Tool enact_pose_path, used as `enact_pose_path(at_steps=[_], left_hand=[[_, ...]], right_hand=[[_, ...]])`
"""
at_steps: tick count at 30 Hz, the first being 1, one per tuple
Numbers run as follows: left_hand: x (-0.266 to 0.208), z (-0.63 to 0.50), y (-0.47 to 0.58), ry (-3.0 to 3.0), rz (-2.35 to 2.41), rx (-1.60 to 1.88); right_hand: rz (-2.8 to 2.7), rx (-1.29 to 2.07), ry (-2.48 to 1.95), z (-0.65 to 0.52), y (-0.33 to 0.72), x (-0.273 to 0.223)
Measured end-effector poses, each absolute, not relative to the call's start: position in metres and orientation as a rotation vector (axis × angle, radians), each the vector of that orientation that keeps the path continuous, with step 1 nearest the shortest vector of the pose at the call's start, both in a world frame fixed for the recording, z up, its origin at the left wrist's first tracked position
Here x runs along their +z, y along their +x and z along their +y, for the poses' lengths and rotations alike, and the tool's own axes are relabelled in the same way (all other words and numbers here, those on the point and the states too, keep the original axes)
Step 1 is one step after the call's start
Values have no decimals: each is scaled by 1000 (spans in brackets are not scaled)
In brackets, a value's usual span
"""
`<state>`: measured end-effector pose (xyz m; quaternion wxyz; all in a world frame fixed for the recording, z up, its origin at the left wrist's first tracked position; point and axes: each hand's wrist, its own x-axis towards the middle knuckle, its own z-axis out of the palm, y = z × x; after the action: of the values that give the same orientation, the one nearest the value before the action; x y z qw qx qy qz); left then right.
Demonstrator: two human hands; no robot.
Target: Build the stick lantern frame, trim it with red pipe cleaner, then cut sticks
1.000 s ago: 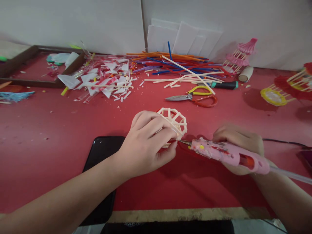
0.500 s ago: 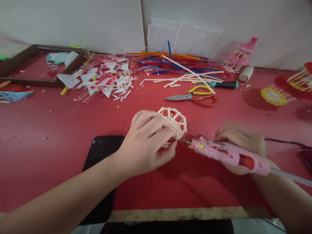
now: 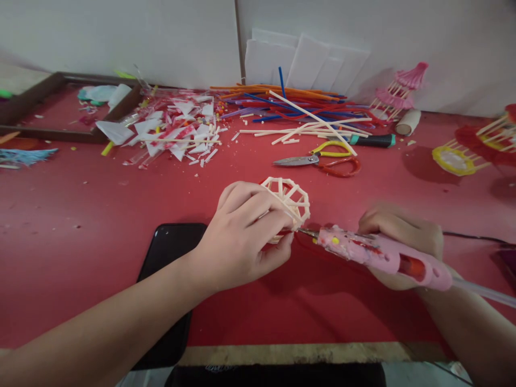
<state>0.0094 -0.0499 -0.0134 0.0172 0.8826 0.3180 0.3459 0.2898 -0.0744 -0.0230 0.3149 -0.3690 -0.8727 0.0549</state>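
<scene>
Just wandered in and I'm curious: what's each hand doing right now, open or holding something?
Left hand: closed, holding the pale stick frame.
Right hand: closed, holding the pink glue gun.

1. Smooth red tabletop point(image 3: 100, 209): open passage at left.
2. Black rectangular phone point(image 3: 175, 247): near-left obstacle.
3. Metal scissors point(image 3: 313, 159) with yellow and red handles: far-side obstacle.
4. Pink plastic glue gun point(image 3: 374, 252): barrier, near right.

Stick wheel point(image 3: 299, 203) partly hidden, red-yellow model point(image 3: 471, 142) cut off
</scene>
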Motion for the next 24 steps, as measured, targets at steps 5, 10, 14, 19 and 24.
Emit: enact_pose_path(at_steps=[5,10,14,19,24], left_hand=[[-13,-50,9,2744,992,1079],[-13,-50,9,2734,989,1074],[-13,-50,9,2735,988,1086],[-13,-50,8,2735,989,1081],[-13,-51,8,2735,994,1074]], right_hand=[[-2288,154,-1026,-75,290,-24],[-2274,95,-994,-73,291,-22],[-2272,93,-1003,-72,293,-23],[-2277,68,-1043,-74,296,-23],[-2252,63,-1075,-74,297,-22]])
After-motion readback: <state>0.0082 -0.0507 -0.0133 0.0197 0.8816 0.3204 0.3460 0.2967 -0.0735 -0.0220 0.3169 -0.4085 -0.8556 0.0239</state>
